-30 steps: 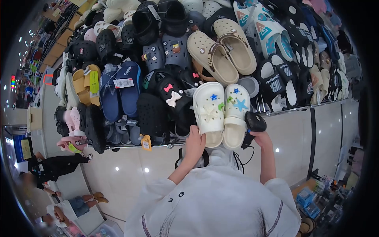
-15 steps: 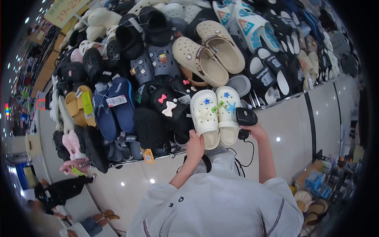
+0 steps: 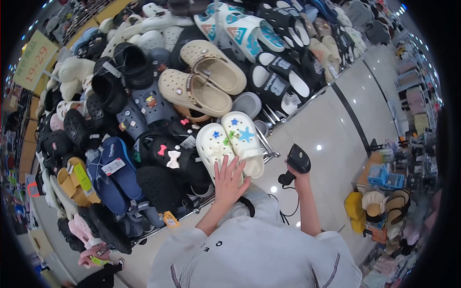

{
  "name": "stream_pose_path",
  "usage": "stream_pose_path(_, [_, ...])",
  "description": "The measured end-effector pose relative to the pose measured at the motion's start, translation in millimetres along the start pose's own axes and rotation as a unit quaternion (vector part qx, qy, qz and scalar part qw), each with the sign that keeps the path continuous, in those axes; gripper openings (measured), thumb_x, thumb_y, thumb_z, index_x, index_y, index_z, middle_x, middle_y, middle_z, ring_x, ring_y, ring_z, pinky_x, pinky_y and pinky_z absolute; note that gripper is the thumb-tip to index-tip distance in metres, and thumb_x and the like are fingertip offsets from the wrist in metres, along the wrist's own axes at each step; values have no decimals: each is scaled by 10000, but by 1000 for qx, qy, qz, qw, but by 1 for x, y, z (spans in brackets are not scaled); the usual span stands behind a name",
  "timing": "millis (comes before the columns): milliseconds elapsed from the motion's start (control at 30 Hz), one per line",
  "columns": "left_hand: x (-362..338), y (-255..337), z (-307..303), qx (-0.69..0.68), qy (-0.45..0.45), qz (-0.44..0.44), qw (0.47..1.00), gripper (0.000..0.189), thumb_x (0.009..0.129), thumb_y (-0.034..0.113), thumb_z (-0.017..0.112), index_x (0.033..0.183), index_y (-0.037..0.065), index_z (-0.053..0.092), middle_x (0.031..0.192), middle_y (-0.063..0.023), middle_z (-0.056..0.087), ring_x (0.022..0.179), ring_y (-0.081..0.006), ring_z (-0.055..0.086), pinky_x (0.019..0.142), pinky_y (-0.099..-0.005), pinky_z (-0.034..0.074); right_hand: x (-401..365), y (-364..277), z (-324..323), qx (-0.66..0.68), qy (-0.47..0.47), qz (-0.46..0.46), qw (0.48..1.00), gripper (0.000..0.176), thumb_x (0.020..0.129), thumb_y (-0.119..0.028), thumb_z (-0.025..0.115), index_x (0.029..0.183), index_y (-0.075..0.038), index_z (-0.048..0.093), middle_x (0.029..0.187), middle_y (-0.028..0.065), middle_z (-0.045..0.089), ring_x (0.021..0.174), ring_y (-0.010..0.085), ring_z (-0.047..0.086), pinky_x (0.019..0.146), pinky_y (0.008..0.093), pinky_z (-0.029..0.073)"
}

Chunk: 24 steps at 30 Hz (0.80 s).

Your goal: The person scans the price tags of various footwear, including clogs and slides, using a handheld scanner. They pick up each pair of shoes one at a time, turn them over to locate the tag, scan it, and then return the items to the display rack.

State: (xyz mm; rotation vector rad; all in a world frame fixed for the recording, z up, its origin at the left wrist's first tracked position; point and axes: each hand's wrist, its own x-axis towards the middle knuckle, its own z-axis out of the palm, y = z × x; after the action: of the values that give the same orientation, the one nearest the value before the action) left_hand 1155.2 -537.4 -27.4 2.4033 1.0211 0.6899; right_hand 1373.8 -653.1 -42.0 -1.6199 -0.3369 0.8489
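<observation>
A pair of white clogs (image 3: 247,149) with blue stars and green charms lies at the front edge of the shoe pile. My left hand (image 3: 229,181) rests on the heel part of the left clog, fingers spread. Out to the right, above the floor, my right hand (image 3: 301,178) is wrapped round the handle of a black handheld scanner (image 3: 299,159), apart from the clogs. A cable hangs from the scanner. Beige clogs (image 3: 194,92) lie behind the white pair, and a black clog with bows (image 3: 165,151) is to their left.
The shoe rack's metal rail (image 3: 312,100) runs along the near edge. Blue slides (image 3: 117,177) and a yellow price sign (image 3: 36,61) are at the left. Hats and yellow items (image 3: 354,206) stand low at the right. Part of a person in black (image 3: 103,276) shows at bottom left.
My left hand has gone from gripping the left clog's edge to lying spread on it. My right hand has drawn the scanner away from the clogs, to the right. The view has turned right.
</observation>
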Motion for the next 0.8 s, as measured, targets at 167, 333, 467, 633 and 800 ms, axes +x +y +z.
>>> stream_pose_path(167, [14,15,5,-51,28,43,997,461,705,184,628,1130,79,483,1186,-97,452,1199,-326,328,980,-501,232,-23,0,-26,48,48,11,998,354,660,13,630,1000,-44,545,866,47,601,840,155,562,746,282,413])
stream_pose_path(333, [35,41,21,-138,55,27,989,354,681,94,622,1011,46,505,1028,-110,511,1001,-320,455,845,-417,359,-15,6,-59,58,77,9,995,317,660,8,639,960,-53,553,840,45,601,815,150,560,734,280,413])
stream_pose_path(467, [72,70,49,-178,67,29,981,221,708,54,592,918,27,525,889,-108,544,810,-270,517,724,-354,413,17,12,-101,34,75,7,997,345,626,26,668,943,-53,558,841,35,597,769,139,560,700,275,424])
stream_pose_path(633, [136,96,125,-256,42,-147,954,164,780,109,558,908,7,546,822,-117,563,757,-222,544,664,-315,433,72,11,-186,-18,88,7,996,538,561,4,750,1050,-30,527,951,38,585,845,149,565,769,286,446])
stream_pose_path(800, [199,98,195,-250,53,-212,943,219,810,159,540,947,-11,551,825,-144,599,703,-237,586,630,-317,453,102,-20,-267,-42,137,40,989,593,550,6,752,1089,-17,506,969,61,590,859,156,573,783,291,449])
